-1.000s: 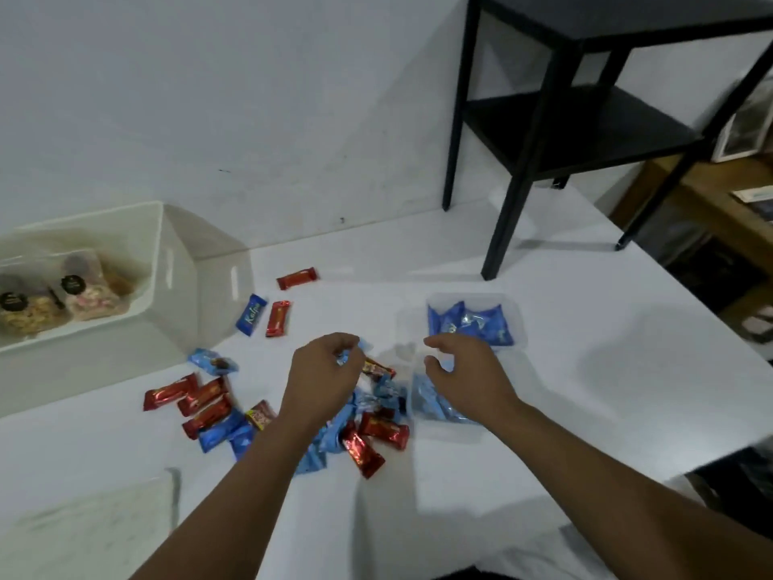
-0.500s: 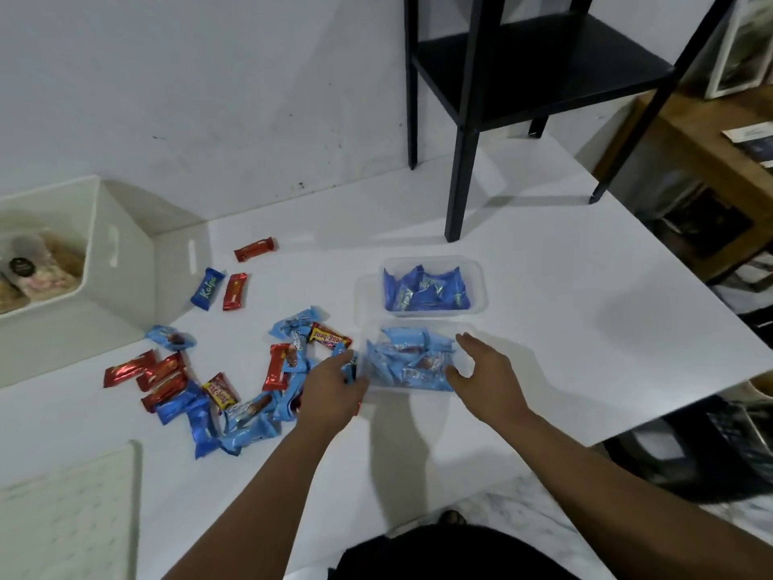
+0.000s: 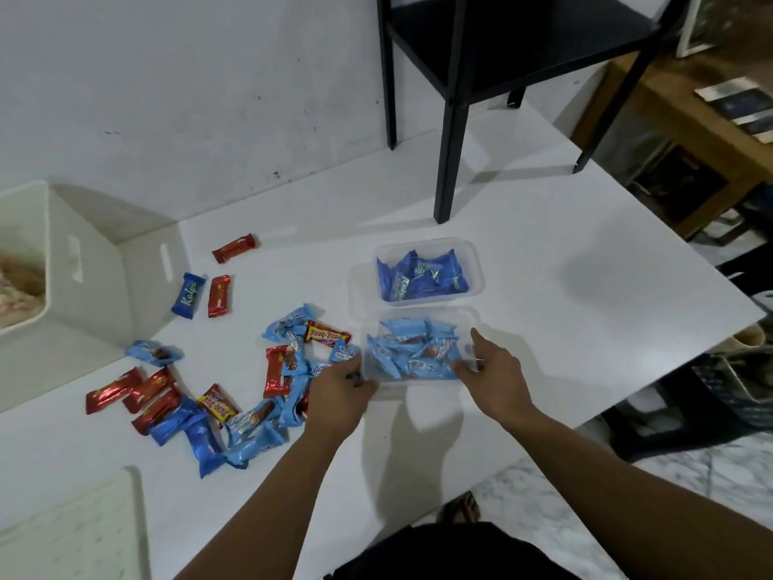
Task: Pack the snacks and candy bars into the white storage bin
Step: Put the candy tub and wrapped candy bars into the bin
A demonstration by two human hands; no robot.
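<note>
1. The left hand [image 3: 341, 385] grips the near-left corner of a clear plastic tray [image 3: 470, 318], its fingers curled against the tray's wall.
2. The right hand [image 3: 495, 370] holds the same tray on its right side, the thumb up along the rim and the fingers curled round the near-right corner.
3. This near tray rests on the white surface [image 3: 564, 295] and is filled with light-blue wrapped candies [image 3: 412, 353].
4. A second clear tray [image 3: 474, 255] sits just behind it, touching or nearly so, and holds dark-blue wrapped candies [image 3: 420, 278].
5. Left of the trays a loose scatter of candy bars [image 3: 251, 395] lies on the surface: light-blue, dark-blue, red, and two yellow-and-red wrappers.
6. A cluster of red bars [image 3: 134, 391] lies at the scatter's left end.
7. Farther back a dark-blue bar marked "Kalpa" [image 3: 187, 295] lies beside a red bar [image 3: 218, 295], and another red bar [image 3: 233, 247] lies alone behind them.
8. The white storage bin [image 3: 88, 261] stands at the far left by the wall, well apart from the trays; snack bags [image 3: 19, 282] show inside, cut off by the frame edge.
9. A white lid-like panel [image 3: 71, 533] lies at the near-left corner.
10. A black shelf unit [image 3: 449, 152] stands on the far part of the surface.
</note>
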